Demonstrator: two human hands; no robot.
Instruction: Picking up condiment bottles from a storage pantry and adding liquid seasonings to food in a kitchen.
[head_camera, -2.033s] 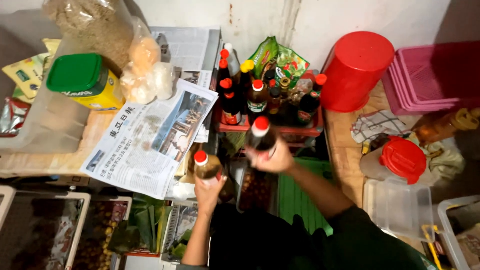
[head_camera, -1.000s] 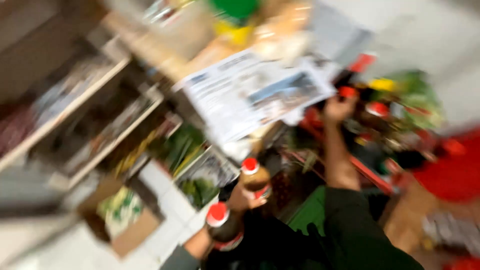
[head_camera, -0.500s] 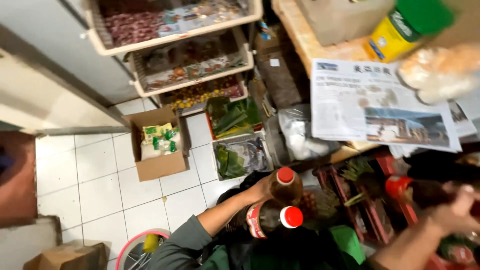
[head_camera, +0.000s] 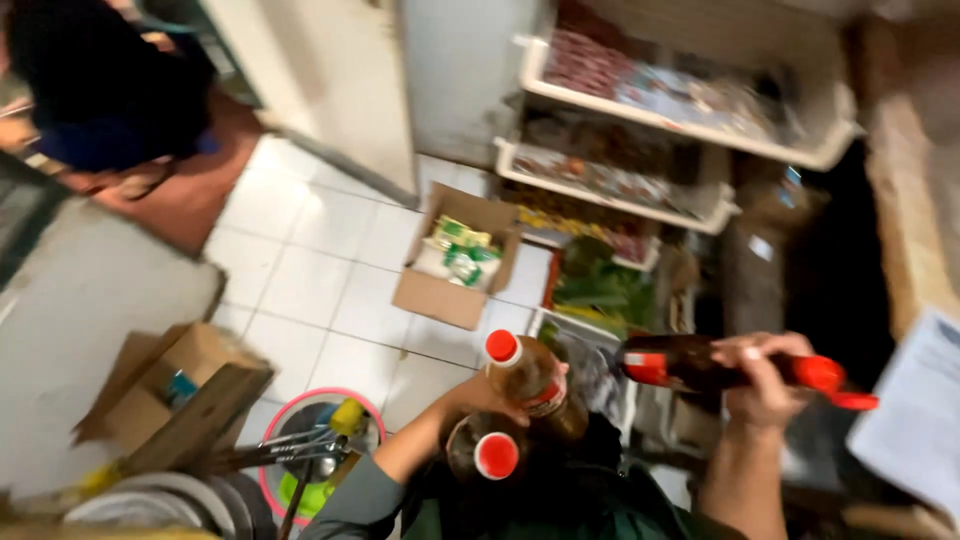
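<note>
My left hand (head_camera: 500, 395) clutches two red-capped bottles against my chest: one amber bottle (head_camera: 528, 375) pointing up and one dark bottle (head_camera: 485, 450) just below it. My right hand (head_camera: 765, 385) is wrapped around the necks of dark sauce bottles (head_camera: 680, 362) with red caps (head_camera: 830, 378), held sideways to the right. How many bottles it holds is blurred. My grey-green sleeve and dark clothing fill the bottom of the view.
White plastic crates (head_camera: 690, 120) of goods sit stacked at the upper right. An open cardboard box (head_camera: 455, 265) with green packets stands on the white tiled floor. A pink-rimmed basin (head_camera: 315, 440), plates and another carton (head_camera: 170, 390) lie at lower left. A newspaper (head_camera: 920, 410) shows at the right edge.
The view has swung further left, away from the shelf toward the tiled floor. My right hand now holds dark bottles near my chest; the left still grips its two bottles.
</note>
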